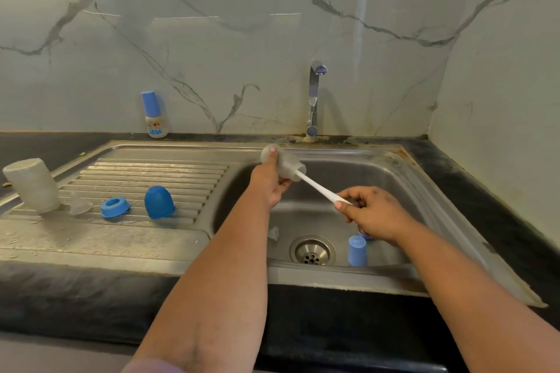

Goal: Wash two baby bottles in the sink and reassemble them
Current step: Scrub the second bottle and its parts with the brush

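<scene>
1. Steel forms the sink [403,179], where a blue cap [357,250] is seen standing beside the drain [312,250] and a clear teat [273,233] lies at the basin's left wall.
2. A white brush handle [318,187] is pinched by the right hand [374,212], its head pushed into a clear bottle [283,163].
3. That bottle is gripped over the basin by the left hand [269,182].
4. On the drainboard [151,169] a blue dome cap [159,202], a blue ring [115,206], a second teat [79,206] and an upturned bottle [33,185] are laid out.
5. A small capped bottle [155,115] is stood on the dark desk [45,142] against the wall, left of the tap [313,100].
</scene>
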Demonstrator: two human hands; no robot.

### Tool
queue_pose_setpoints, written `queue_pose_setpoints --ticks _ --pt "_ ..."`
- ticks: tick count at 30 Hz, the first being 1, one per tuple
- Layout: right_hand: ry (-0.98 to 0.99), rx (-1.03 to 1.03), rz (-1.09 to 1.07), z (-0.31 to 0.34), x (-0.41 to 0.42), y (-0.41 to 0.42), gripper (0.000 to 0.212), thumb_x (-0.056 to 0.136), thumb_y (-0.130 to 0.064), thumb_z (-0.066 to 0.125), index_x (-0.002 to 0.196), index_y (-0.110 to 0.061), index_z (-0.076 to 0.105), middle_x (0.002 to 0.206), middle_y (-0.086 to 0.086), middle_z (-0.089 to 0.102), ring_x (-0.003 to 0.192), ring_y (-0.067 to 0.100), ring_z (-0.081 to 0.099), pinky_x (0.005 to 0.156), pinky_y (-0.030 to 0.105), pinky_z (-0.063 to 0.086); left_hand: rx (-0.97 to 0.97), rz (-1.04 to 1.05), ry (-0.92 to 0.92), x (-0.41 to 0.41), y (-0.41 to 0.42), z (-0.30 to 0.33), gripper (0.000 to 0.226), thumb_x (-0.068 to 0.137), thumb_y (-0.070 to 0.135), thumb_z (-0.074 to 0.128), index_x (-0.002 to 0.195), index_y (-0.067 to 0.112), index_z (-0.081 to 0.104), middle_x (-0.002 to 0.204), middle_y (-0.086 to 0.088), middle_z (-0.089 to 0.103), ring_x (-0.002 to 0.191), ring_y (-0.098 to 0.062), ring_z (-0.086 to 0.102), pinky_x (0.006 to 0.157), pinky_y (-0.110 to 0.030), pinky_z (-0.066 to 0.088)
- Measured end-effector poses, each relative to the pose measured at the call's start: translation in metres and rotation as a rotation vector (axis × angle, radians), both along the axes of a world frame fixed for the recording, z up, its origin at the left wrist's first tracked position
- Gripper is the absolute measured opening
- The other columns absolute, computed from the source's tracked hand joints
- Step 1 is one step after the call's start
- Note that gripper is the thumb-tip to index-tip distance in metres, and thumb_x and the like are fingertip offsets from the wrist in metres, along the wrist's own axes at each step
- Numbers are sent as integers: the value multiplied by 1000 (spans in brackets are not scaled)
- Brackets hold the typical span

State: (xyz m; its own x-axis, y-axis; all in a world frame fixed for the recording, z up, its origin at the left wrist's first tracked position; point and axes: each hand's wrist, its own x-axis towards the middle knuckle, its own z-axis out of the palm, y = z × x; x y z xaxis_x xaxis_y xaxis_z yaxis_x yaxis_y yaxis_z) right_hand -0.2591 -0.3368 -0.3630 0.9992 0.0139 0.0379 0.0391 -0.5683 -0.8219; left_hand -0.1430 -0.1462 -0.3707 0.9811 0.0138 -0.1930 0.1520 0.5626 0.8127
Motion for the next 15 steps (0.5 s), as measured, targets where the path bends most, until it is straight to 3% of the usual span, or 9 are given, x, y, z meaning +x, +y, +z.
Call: queue_pose_setpoints --ticks 3,5,8,12,15 --pt "126 249 14 1 -3 5 13 96 -27 59 103 -18 62 80 8 63 47 9 44 43 22 35 -196 -23 -36 2 -2 5 53 94 33 59 133 1 44 112 -17 62 99 -29 63 84 -44 55" --pt "286 519 87 3 -5 7 19 98 -24 54 108 -9 60 75 8 57 45 8 38 39 18 31 -381 -96 -69 3 3 9 53 96 34 54 135 0 45 113 -21 61 99 -31 62 75 -47 59" --pt "473 849 229 8 -7 6 26 98 -24 49 117 -8 58 68 4 49 41 5 31 34 14 27 -542 -194 -182 0 5 18 42 100 34 46 122 0 54 109 -22 65 105 -33 60 83 -46 56" --pt "419 715 249 8 -4 3 20 99 -24 49 110 -11 58 67 6 48 41 6 31 35 15 27 -467 -95 -213 -5 10 25 42 97 33 53 124 1 52 113 -19 62 105 -30 61 81 -44 59" --pt "215 257 107 6 0 8 13 97 -28 56 96 -15 60 69 7 54 43 11 38 38 19 32 -209 41 -161 -5 17 18 37 94 29 61 118 3 50 112 -14 60 105 -28 61 91 -48 54"
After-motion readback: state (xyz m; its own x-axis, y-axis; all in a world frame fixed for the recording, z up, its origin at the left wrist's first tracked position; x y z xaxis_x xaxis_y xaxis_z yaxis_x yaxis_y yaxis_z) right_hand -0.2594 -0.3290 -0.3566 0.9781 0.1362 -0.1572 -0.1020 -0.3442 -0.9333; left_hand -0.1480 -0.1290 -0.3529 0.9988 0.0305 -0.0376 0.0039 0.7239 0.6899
